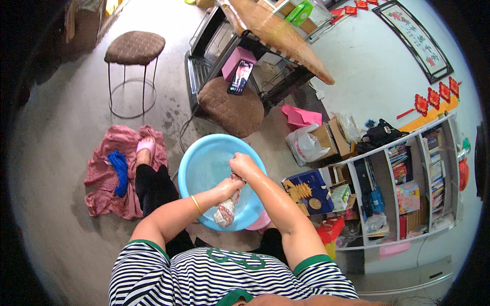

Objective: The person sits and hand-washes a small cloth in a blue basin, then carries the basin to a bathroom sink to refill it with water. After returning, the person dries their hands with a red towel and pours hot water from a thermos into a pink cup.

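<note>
A twisted, wet-looking patterned cloth (pixel 226 212) in white and reddish tones hangs over a light blue plastic basin (pixel 184 172). My left hand (pixel 229 189) grips the cloth around its middle, its wrist circled by a gold-coloured bangle (pixel 196 205). Just beyond it, my right hand (pixel 242 165) is closed around the cloth's upper end. The lower end bulges out in a bundle below my left hand. Pale blue water (pixel 214 160) appears to lie in the basin, partly hidden by my hands and forearms.
Left of the basin, a pink checked cloth (pixel 103 172) lies on the floor beneath a blue cloth (pixel 120 176) and my slippered foot (pixel 145 147). A phone (pixel 241 77) leans against a pink box (pixel 234 61) on a brown stool (pixel 229 107). Shelves (pixel 386 183) stand at right.
</note>
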Demonstrator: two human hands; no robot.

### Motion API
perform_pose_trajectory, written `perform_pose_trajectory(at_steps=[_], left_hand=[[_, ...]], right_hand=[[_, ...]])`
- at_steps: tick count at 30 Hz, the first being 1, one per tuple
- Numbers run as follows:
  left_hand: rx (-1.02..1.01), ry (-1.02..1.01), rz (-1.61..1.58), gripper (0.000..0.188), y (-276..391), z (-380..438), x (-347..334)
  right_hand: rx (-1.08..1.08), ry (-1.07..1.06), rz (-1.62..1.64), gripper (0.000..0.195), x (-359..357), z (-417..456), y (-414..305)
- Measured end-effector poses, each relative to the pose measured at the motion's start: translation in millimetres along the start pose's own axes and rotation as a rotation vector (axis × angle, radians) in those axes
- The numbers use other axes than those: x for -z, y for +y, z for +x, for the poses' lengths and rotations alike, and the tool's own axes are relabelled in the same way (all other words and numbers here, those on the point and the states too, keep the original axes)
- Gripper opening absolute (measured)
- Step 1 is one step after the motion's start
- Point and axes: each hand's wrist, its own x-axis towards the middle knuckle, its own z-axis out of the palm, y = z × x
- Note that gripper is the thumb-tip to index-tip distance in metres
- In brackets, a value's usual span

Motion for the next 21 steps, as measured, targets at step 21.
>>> perform_pose_trajectory(at_steps=[21], left_hand=[[-0.365, 0.318, -1.099, 0.015, 102.2, 14.1, -68.1]], right_hand=[[0.692, 1.147, 0.855, 0.029, 23.8, -115.5, 50.3]])
